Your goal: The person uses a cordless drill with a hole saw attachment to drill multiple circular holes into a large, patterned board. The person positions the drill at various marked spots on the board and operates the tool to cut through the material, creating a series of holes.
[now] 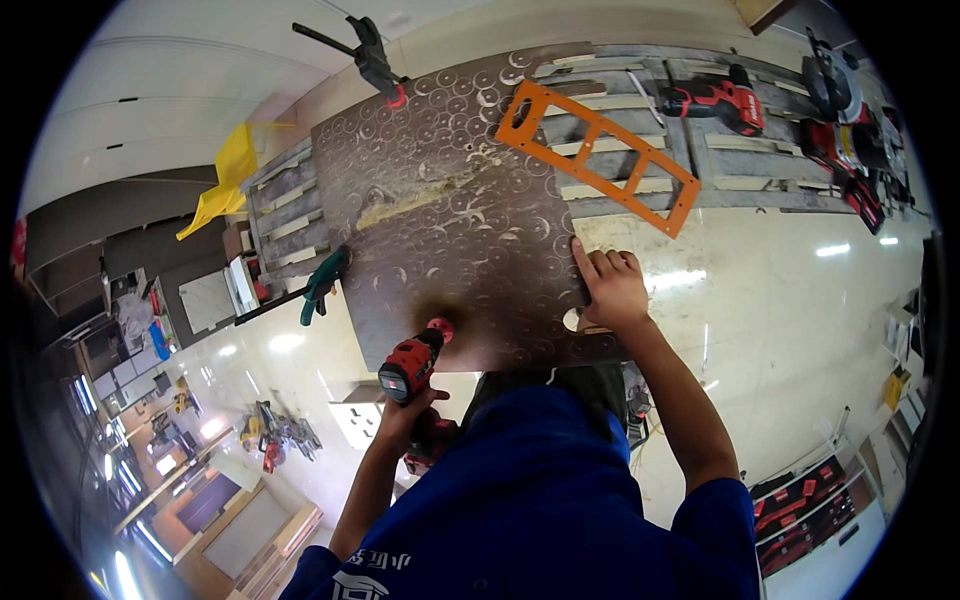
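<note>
A red and black cordless drill (pixel 410 368) is gripped in my left hand (pixel 400 420), near the board's front edge. At its front end a red hole saw (pixel 440 327) meets the surface, with a dark patch around it. The dark brown board (pixel 390 240) is covered with many ring-shaped cuts, and pale sawdust (pixel 420 203) lies across its middle. My right hand (pixel 613 288) rests by the board's right edge, its index finger stretched out and the other fingers bent, with no tool in it. Beside its thumb side is a pale round spot (pixel 572 319).
An orange slotted template (pixel 600 150) lies across the board's far right corner and the slatted bench (pixel 740 165). Another red drill (pixel 715 102) and a circular saw (pixel 835 80) sit on the slats. Clamps grip the board's far edge (pixel 372 65) and left edge (pixel 322 285).
</note>
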{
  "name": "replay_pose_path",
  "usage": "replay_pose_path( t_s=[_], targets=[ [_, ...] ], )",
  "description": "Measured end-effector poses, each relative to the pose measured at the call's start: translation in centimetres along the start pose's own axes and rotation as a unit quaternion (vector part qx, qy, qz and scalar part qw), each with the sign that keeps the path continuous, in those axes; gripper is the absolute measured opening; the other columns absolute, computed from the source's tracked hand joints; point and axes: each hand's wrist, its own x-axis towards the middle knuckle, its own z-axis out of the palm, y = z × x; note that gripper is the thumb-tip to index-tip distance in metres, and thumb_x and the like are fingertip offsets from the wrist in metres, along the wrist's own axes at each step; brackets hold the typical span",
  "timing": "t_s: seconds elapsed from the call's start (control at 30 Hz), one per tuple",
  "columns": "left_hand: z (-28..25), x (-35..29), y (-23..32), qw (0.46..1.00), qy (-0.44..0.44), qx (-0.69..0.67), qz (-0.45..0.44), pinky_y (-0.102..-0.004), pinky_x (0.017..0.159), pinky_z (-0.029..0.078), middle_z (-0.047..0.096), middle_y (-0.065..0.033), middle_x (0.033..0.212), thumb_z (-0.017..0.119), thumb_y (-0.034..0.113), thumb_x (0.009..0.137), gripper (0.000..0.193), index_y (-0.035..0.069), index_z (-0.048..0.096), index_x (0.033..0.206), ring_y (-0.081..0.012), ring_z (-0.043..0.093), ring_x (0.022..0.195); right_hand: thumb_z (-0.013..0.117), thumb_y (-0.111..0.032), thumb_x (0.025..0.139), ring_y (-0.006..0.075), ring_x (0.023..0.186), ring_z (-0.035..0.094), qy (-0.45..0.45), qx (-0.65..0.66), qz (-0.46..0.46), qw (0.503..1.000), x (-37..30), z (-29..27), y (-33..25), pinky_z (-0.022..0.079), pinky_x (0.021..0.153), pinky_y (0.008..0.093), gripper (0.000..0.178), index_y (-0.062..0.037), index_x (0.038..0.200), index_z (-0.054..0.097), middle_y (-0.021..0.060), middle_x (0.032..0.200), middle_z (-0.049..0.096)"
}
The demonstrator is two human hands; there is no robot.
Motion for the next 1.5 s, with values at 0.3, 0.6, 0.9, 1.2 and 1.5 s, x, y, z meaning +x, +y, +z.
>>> replay_pose_path(
  t_s=[0.3,0.6,0.9,1.2,1.5],
  targets=[
    [-0.2,1.3,-1.2,0.994,0.053,0.097,-0.017,-0.0279,0.046,0.043,0.055,-0.0028,0.065,0.066,0.018,0.086,0.015,0.008,0.056,0.09,-0.0134,0.053,0.05,0.069,-0.007,0.055,0.025,0.093,0.058,-0.015,0.017,0.016,1.0,0.5,0.1,-0.1,0.042,0.089,0.0375,0.088,-0.0109,0.141,0.048,0.0063,0.096,0.06],
    [1.2,1.1,-0.5,0.993,0.083,0.077,-0.032,-0.0278,0.044,0.039,0.052,-0.0019,0.06,0.063,0.016,0.086,0.011,0.008,0.055,0.081,-0.0131,0.05,0.047,0.069,-0.007,0.054,0.0235,0.088,0.057,-0.006,0.011,0.004,1.0,0.7,0.9,0.3,0.042,0.089,0.0377,0.091,-0.0113,0.142,0.046,0.0051,0.096,0.059],
    [1.5,1.1,-0.8,0.994,0.077,0.073,-0.026,-0.0279,0.044,0.037,0.051,-0.0015,0.058,0.06,0.018,0.089,0.018,0.009,0.054,0.075,-0.0124,0.048,0.046,0.073,-0.01,0.049,0.0227,0.086,0.057,-0.022,0.003,0.004,1.0,1.0,1.2,0.2,0.042,0.089,0.0393,0.094,-0.0097,0.139,0.047,0.0037,0.098,0.06],
    [0.5,1.1,-1.7,0.994,0.052,0.084,-0.037,-0.0273,0.052,0.043,0.055,-0.0011,0.068,0.061,0.012,0.088,0.011,0.006,0.056,0.095,-0.0114,0.054,0.057,0.073,-0.011,0.052,0.0217,0.085,0.058,-0.024,0.006,-0.001,1.0,1.2,1.5,0.4,0.043,0.088,0.0394,0.09,-0.0099,0.138,0.047,0.0029,0.098,0.06],
    [0.1,1.2,-2.0,0.988,0.054,0.139,-0.043,-0.0301,0.061,0.048,0.059,-0.0026,0.08,0.064,0.01,0.085,0.021,0.005,0.058,0.104,-0.014,0.059,0.069,0.069,-0.008,0.049,0.0264,0.086,0.056,-0.012,-0.001,-0.013,1.0,1.5,1.9,0.4,0.041,0.087,0.0399,0.092,-0.0058,0.138,0.045,0.006,0.098,0.06]
  ],
)
